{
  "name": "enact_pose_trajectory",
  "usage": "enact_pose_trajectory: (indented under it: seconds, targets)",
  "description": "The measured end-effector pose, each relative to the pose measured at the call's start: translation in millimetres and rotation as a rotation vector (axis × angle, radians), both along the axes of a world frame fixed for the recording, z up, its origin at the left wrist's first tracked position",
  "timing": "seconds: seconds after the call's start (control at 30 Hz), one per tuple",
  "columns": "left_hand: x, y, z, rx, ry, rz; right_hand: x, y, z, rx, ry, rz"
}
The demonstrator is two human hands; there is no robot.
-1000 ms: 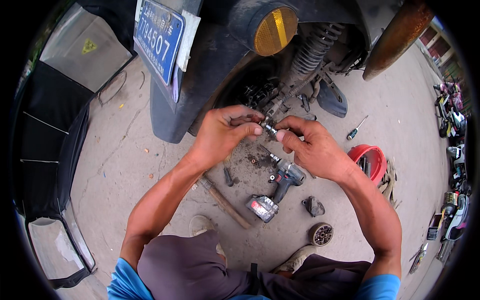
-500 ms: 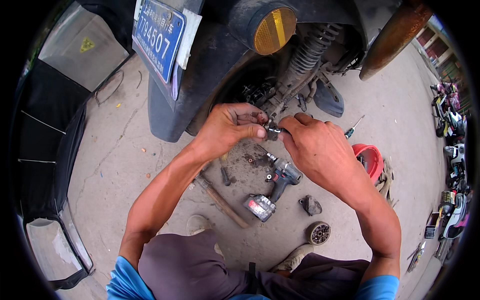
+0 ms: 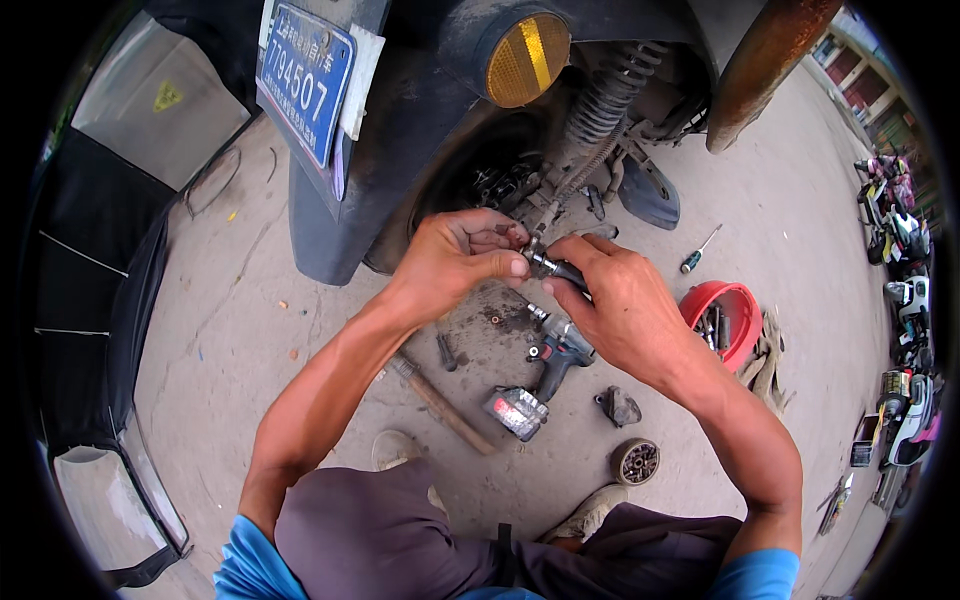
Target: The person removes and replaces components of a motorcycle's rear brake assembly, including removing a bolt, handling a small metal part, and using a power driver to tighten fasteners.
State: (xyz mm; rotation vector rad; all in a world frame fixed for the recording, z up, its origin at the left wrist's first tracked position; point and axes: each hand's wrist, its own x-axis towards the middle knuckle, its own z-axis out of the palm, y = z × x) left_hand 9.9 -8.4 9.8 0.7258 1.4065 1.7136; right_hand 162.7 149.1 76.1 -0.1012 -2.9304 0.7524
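Observation:
My left hand (image 3: 462, 254) is closed, thumb and fingers pinching a small dark metal fitting (image 3: 534, 248) at the lower end of the parts by the rear wheel. My right hand (image 3: 622, 300) is wrapped round a black-handled tool with a shiny metal shaft (image 3: 568, 274). The tool's tip meets the fitting beside my left fingertips; its exact end is hidden. Just above, a coil-spring shock absorber (image 3: 612, 100) slants up under the scooter's dark rear fender (image 3: 345, 215). Below my hands lies a cordless impact driver (image 3: 556, 370), partly covered by my right hand.
A wooden-handled hammer (image 3: 445, 410), a black bolt-like piece (image 3: 446, 352) and a dark lump-shaped part (image 3: 620, 407) lie on the concrete. A round tin of small hardware (image 3: 637, 444) stands near my foot. At right are a red bowl of tools (image 3: 744, 312), a rag (image 3: 768, 365) and a screwdriver (image 3: 700, 250).
My right hand has shifted back slightly, so more of the black tool handle shows between its fingers. The left hand keeps its pinch. The whole view has moved a little.

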Motion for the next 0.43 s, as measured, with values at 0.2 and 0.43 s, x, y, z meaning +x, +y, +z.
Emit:
enact_pose_trajectory:
  seconds: [0.2,0.43]
  targets:
    - [7,4,0,0.006,0.033,0.025,7,-4,-5,0.390,-0.026,0.026]
    - [-1,1,-3,0.018,-0.045,0.047,-15,19,-8,-0.431,-0.336,-0.009]
